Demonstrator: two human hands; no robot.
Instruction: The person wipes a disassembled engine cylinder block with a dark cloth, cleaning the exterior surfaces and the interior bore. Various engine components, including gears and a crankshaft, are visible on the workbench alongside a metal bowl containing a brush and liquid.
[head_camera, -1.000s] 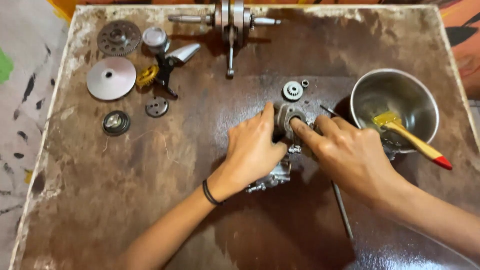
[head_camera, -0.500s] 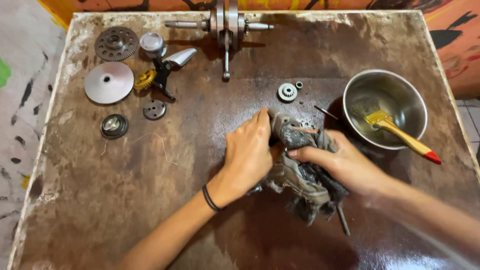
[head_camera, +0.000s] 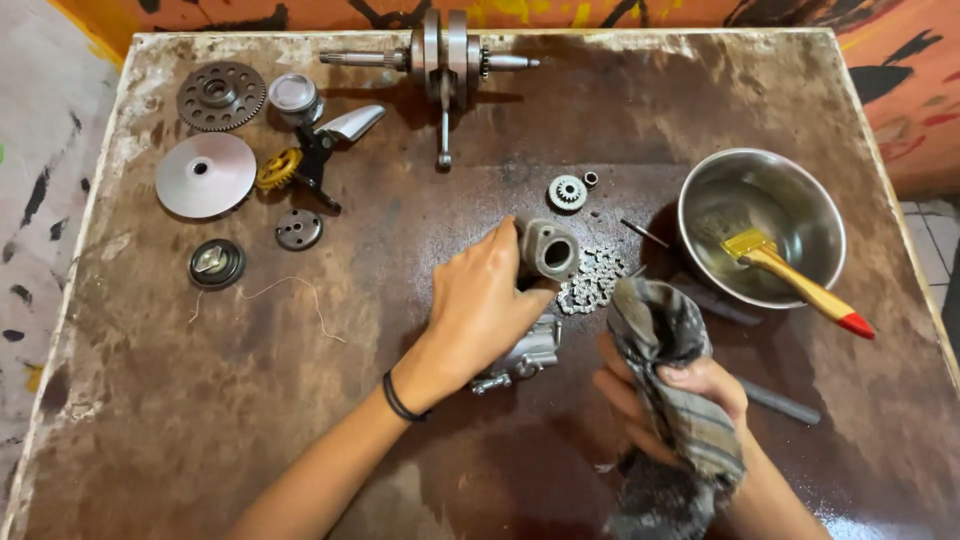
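Note:
My left hand (head_camera: 478, 305) grips a grey metal engine part (head_camera: 546, 252) with a round open port, holding it on the brown table (head_camera: 300, 400); its lower body (head_camera: 520, 358) shows under my palm. My right hand (head_camera: 665, 400) is closed on a dirty grey striped rag (head_camera: 672, 370), lifted off the part and held to its right. A small pile of chain (head_camera: 592, 280) lies just right of the part.
A steel bowl (head_camera: 790, 195) with a yellow-handled brush (head_camera: 795, 280) stands at the right. A crankshaft (head_camera: 445, 60) lies at the far edge. Gears, discs and a cap (head_camera: 215, 262) sit at the far left. A small sprocket (head_camera: 567, 192) and a dark rod (head_camera: 775, 402) lie nearby.
My right hand has pulled the rag off the engine part and back toward me, uncovering the part's port and the chain. My left hand has kept its grip.

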